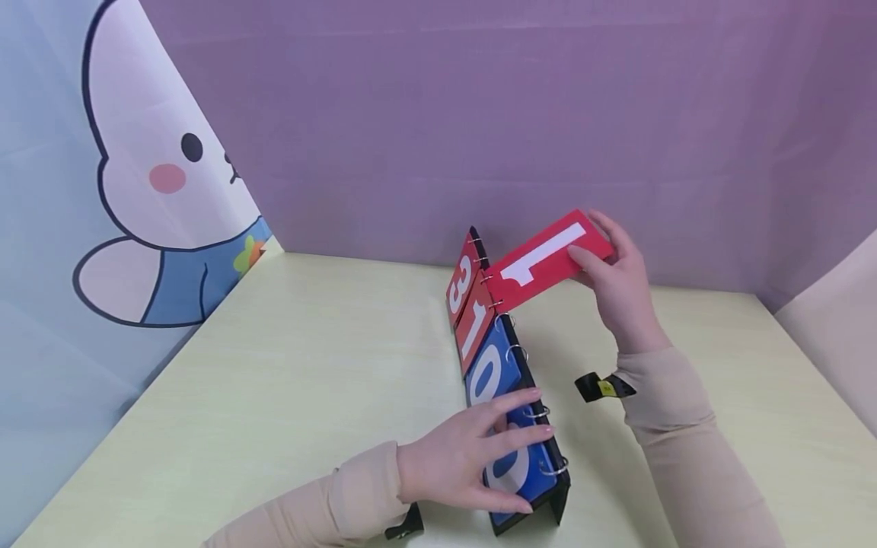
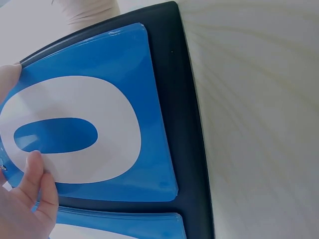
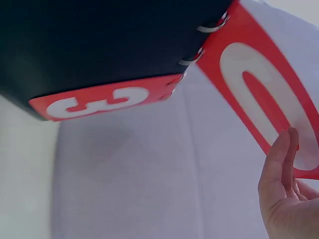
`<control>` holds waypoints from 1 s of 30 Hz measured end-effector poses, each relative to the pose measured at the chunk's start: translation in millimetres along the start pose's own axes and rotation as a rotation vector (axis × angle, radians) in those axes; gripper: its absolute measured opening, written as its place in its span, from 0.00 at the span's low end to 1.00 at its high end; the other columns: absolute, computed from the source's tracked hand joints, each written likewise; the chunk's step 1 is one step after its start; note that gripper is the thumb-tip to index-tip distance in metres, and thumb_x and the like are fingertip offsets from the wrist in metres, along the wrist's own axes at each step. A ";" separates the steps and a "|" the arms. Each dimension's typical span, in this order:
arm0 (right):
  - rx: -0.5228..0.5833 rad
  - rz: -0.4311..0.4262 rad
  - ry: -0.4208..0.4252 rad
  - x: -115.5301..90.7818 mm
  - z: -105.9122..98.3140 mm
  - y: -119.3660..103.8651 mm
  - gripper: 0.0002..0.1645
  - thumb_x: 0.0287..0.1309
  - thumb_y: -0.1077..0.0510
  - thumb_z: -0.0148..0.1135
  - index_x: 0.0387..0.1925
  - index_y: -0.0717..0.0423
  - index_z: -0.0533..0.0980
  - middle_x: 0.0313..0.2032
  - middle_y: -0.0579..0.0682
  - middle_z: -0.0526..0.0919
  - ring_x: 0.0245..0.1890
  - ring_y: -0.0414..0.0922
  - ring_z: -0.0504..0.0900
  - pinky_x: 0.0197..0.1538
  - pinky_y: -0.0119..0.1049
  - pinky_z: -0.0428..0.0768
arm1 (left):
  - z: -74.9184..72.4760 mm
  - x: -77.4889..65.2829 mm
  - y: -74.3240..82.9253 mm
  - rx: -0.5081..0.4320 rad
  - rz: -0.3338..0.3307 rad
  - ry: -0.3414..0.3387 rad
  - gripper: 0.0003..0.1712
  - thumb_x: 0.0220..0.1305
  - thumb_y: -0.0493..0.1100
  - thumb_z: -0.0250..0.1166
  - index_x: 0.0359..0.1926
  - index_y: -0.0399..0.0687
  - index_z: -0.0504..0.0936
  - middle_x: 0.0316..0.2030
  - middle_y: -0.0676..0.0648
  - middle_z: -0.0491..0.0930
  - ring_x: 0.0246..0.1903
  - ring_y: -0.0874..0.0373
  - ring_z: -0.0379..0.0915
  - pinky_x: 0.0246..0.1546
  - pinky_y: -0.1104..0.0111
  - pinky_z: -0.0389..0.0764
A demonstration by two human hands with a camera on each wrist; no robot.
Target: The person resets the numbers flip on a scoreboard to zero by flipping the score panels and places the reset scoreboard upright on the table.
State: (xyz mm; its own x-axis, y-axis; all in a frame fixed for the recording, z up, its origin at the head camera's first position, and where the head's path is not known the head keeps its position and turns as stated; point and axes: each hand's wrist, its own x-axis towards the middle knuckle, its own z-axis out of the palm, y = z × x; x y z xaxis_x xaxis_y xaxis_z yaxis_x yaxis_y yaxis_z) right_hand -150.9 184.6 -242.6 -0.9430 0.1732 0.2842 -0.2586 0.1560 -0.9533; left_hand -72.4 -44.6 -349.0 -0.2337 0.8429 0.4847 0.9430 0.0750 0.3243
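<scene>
A flip scoreboard (image 1: 526, 373) with a black frame and metal rings stands like a tent on the table. Its left face shows a red 3 card (image 1: 460, 285), a red 1 card (image 1: 474, 327) and two blue 0 cards. My right hand (image 1: 620, 285) pinches the free end of a raised red card (image 1: 507, 293), marked 1 in the head view; the right wrist view shows a 0 (image 3: 234, 64) on its other face. My left hand (image 1: 455, 457), fingers spread, rests on the near blue 0 card (image 2: 114, 55), with fingertips at the ringed top edge.
The scoreboard stands on a pale table (image 1: 308, 365). Behind it hangs a purple cloth (image 1: 514, 114), and a blue cloth with a cartoon figure (image 1: 157, 205) is at the left. A black strap (image 1: 589, 387) juts from my right sleeve.
</scene>
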 end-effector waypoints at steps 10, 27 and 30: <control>-0.218 -0.118 -0.130 -5.8 26.8 -17.0 0.37 0.57 0.52 0.61 0.66 0.53 0.60 0.55 0.52 0.73 0.50 0.41 0.75 0.46 0.29 0.78 | -0.7 -0.5 1.2 0.005 0.006 0.010 0.46 0.55 0.57 0.65 0.69 0.54 0.52 0.72 0.43 0.43 0.48 0.63 0.69 0.52 0.84 0.64; -0.491 -0.384 -0.445 -8.8 55.5 -2.8 0.20 0.51 0.63 0.66 0.48 0.63 0.77 0.42 0.57 0.81 0.39 0.49 0.82 0.45 0.46 0.80 | -0.6 0.0 1.1 0.041 0.050 0.059 0.46 0.53 0.57 0.67 0.67 0.52 0.54 0.71 0.42 0.45 0.42 0.64 0.68 0.51 0.84 0.64; -0.596 -0.505 -0.474 -10.0 60.3 -2.0 0.12 0.49 0.63 0.67 0.39 0.62 0.81 0.37 0.54 0.83 0.32 0.45 0.80 0.39 0.41 0.82 | -0.7 0.1 1.2 0.030 0.048 0.057 0.46 0.54 0.57 0.67 0.67 0.52 0.53 0.71 0.42 0.44 0.41 0.64 0.68 0.50 0.85 0.65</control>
State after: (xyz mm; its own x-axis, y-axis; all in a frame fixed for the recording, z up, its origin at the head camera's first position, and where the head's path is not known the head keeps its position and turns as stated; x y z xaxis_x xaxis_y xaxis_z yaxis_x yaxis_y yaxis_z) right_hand -153.6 123.9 -249.6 -0.7686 -0.4489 0.4558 -0.6369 0.6040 -0.4791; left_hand -71.5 -44.8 -348.0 -0.2000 0.8142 0.5450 0.9600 0.0516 0.2751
